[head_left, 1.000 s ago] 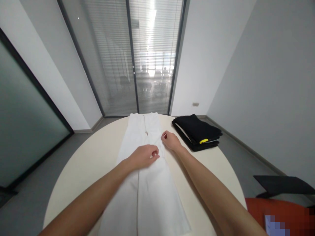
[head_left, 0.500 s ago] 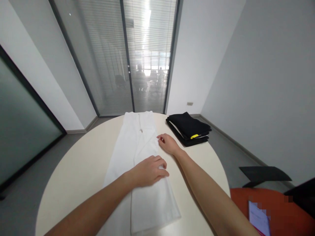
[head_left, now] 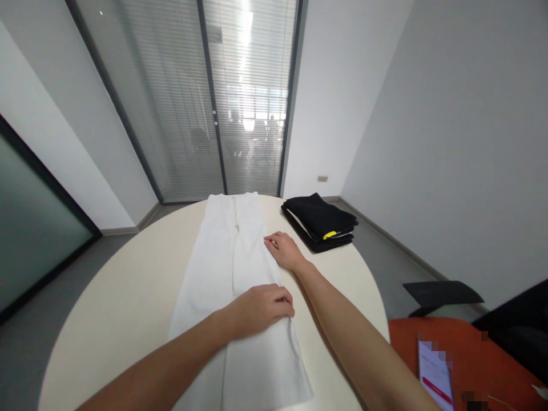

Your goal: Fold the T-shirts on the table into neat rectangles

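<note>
A long white garment (head_left: 214,257) lies lengthwise on the round pale table (head_left: 124,291), with a seam and a small zip-like detail near its far end. My left hand (head_left: 268,308) rests across the garment's nearer part, its fingers closed round the right edge of the cloth. Farther along the same edge is my right hand (head_left: 282,249), its thumb and fingertips pinched on the fabric. A folded black stack (head_left: 319,220) with a yellow tag sits just beyond my right hand.
An orange chair (head_left: 449,331) with a black armrest (head_left: 443,292) stands at the lower right. On its seat lies a phone (head_left: 436,371). Beyond the table is a glass partition (head_left: 184,114) with blinds.
My left hand has slid slightly nearer along the garment's edge, and the cloth there looks straighter and smoother. The whole view has shifted a little.
</note>
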Demonstrator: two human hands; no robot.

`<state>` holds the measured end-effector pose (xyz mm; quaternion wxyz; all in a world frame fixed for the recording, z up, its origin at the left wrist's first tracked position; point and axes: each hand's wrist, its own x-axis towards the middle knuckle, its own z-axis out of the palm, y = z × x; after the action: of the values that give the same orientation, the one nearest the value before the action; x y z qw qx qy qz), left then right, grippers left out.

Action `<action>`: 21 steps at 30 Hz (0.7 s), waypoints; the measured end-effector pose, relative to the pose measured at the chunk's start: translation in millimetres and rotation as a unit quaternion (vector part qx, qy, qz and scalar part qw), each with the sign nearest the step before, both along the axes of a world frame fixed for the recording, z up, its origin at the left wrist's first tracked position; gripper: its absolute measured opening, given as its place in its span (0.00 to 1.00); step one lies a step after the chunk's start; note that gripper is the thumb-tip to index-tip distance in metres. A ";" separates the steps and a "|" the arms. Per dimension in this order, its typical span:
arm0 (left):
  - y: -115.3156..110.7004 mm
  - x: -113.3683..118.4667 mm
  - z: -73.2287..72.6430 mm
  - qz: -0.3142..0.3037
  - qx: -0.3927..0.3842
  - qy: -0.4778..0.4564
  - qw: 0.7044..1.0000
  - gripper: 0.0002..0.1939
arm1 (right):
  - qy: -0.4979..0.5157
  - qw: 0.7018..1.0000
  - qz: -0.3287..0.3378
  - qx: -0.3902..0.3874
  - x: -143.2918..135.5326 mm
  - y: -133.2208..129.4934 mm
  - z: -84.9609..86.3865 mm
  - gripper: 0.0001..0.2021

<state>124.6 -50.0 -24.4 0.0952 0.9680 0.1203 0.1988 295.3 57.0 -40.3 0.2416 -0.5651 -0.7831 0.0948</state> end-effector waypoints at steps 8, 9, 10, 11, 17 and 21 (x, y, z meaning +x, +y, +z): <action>-7.8 -1.7 6.2 -0.018 -0.167 0.000 0.986 0.12 | 0.082 0.997 -0.010 -0.002 3.9 15.9 -15.2 0.14; -9.7 -4.3 7.6 -0.034 -0.183 0.006 0.982 0.14 | 0.101 0.995 -0.018 -0.011 3.8 17.5 -15.6 0.14; -11.8 -7.0 8.7 -0.047 -0.192 0.016 0.980 0.18 | 0.115 0.993 -0.030 -0.018 3.7 18.6 -15.6 0.14; -14.3 -9.8 9.6 -0.056 -0.194 0.028 0.979 0.21 | 0.123 0.991 -0.041 -0.023 3.4 19.1 -15.1 0.14; -32.8 -17.5 18.8 -0.045 -0.151 0.085 0.984 0.31 | 0.055 0.998 -0.038 0.005 1.5 14.1 -10.4 0.16; -43.5 -13.2 24.0 -0.040 -0.090 0.144 0.985 0.28 | -0.007 0.999 -0.030 0.008 -1.1 11.7 -6.9 0.15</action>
<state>111.4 -93.5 -0.3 0.1712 0.9781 0.1110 0.0419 294.2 68.7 -47.1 0.2434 -0.5869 -0.7684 0.0769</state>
